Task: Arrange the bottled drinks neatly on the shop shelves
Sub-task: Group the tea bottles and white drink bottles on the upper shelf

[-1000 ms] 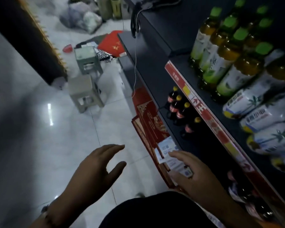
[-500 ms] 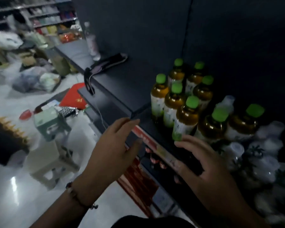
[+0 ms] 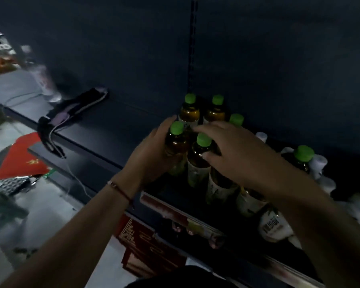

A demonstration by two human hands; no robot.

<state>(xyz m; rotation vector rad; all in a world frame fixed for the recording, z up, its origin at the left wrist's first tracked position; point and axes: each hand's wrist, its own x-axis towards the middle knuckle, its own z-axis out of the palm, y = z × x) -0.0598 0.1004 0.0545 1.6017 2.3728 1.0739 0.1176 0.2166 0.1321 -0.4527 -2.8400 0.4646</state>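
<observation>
Both hands are working at the left end of a cluster of green-capped amber bottles standing upright on a dark shelf [image 3: 116, 140], near its front edge. The left hand [image 3: 152, 156] is cupping the leftmost front bottle [image 3: 176, 148] from its left side, fingers pressed together and curling behind the body; the fingertips are hidden, so a full grip cannot be confirmed. The right hand [image 3: 235, 150] is lying over the cluster from the right, fingers spread, the thumb touching the shoulder of the second bottle [image 3: 200, 159] just beside the first. Two rear bottles [image 3: 189, 111] are standing against the back panel [image 3: 279, 59]. A further bottle [image 3: 302, 156] is standing well to the right, among white bottles [image 3: 275, 225] lying along the shelf's right end. A red price strip [image 3: 175, 213] is running along the front edge. A red cord bracelet [image 3: 123, 192] is sitting on the left wrist. Lighting is dim and label detail is unreadable.
</observation>
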